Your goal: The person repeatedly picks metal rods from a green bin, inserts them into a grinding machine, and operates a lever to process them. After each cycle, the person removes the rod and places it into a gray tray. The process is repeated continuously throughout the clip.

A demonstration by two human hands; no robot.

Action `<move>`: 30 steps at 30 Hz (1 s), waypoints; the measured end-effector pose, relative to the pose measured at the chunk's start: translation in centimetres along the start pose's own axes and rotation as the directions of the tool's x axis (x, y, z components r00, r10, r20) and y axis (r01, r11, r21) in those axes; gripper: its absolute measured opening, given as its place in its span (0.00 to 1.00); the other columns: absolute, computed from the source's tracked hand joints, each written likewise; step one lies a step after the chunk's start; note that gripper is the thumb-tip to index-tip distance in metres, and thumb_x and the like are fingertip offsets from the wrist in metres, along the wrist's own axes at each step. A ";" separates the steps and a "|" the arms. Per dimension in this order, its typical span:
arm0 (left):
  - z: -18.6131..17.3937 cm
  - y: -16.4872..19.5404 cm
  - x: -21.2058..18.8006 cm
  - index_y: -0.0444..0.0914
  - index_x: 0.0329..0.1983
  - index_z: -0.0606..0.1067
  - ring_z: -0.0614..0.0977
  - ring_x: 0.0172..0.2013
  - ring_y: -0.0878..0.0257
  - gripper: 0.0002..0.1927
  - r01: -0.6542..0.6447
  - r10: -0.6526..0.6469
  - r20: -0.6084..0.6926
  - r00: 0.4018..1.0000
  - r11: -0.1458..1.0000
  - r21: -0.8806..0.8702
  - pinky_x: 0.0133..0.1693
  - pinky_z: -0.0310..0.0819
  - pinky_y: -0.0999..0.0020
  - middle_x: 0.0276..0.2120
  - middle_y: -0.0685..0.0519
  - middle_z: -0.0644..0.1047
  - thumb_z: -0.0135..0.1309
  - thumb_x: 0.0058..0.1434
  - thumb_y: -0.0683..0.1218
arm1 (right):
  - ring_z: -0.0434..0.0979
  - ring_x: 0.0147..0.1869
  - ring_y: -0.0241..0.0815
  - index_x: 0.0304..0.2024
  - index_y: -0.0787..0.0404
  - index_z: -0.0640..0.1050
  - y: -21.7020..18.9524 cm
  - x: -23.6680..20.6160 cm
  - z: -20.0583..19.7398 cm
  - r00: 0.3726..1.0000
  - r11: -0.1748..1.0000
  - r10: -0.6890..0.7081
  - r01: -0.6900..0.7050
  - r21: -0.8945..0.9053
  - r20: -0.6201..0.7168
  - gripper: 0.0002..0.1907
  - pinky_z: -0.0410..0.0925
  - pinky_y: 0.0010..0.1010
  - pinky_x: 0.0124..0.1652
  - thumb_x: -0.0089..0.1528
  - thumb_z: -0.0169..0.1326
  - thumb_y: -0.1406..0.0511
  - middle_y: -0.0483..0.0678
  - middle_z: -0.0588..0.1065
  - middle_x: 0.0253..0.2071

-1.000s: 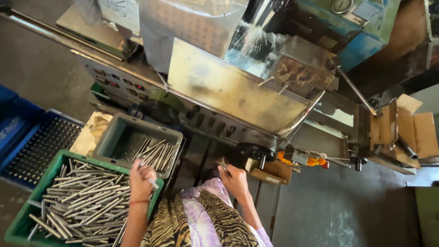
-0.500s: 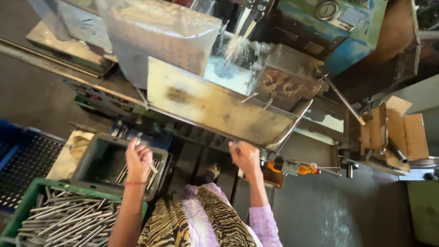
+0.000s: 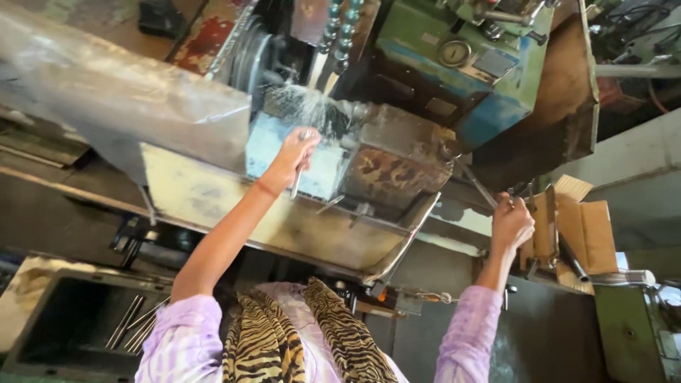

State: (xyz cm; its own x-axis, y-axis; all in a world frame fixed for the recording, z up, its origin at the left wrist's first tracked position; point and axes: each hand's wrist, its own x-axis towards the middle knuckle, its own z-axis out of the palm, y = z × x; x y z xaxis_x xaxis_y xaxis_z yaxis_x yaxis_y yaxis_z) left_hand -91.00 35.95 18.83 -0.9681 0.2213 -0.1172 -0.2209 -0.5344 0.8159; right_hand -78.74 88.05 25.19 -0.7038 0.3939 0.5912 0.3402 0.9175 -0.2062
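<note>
— Hands up at the machine: the left hand (image 3: 294, 152) holds a thin metal rod (image 3: 296, 183) beside the spraying coolant (image 3: 308, 106); the right hand (image 3: 512, 223) is closed round a slanting lever (image 3: 477, 186)

— What changed?

— A second ago both hands were down by the green crate of rods; that crate is now out of view, and only the grey bin (image 3: 64, 319) with a few rods shows. It seems a picked rod has reached the wet work zone

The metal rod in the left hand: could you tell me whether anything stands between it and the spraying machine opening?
Nothing visible does. The left hand holds the metal rod just below the spray, over the open tray.
</note>
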 end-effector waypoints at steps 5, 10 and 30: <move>1.3 -3.2 14.8 0.45 0.48 0.64 0.66 0.17 0.65 0.20 0.028 -0.027 -0.326 0.945 1.000 -0.002 0.16 0.59 0.69 0.27 0.54 0.68 0.60 0.57 0.45 | 0.78 0.37 0.69 0.30 0.64 0.79 6.8 2.9 4.1 0.992 0.985 0.024 -0.002 -0.173 0.123 0.24 0.70 0.58 0.34 0.60 0.58 0.48 0.66 0.77 0.31; 0.3 -3.5 20.3 0.48 0.51 0.63 0.68 0.23 0.68 0.22 0.055 -0.044 -0.614 0.788 0.998 0.000 0.19 0.58 0.70 0.34 0.55 0.69 0.58 0.55 0.48 | 0.78 0.43 0.74 0.40 0.62 0.81 8.3 2.1 6.5 0.957 0.989 0.128 -0.103 -0.108 0.262 0.29 0.69 0.62 0.45 0.76 0.40 0.48 0.67 0.78 0.37; -2.8 -4.8 23.4 0.43 0.43 0.70 0.68 0.21 0.63 0.06 -0.098 0.078 -0.519 0.851 0.995 -0.012 0.21 0.59 0.64 0.28 0.54 0.69 0.47 0.64 0.43 | 0.79 0.42 0.72 0.37 0.61 0.84 8.0 2.0 8.7 0.955 0.956 0.249 -0.215 -0.198 0.164 0.30 0.70 0.61 0.44 0.74 0.40 0.49 0.65 0.79 0.34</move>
State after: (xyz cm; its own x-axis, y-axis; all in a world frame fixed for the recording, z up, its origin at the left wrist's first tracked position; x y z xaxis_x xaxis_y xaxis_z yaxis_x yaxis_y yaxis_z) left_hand -112.90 41.40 10.58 -0.9023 -0.2772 -0.3301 -0.1258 -0.5630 0.8168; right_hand -82.85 96.61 17.93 -0.6898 0.6132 0.3849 0.6002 0.7816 -0.1696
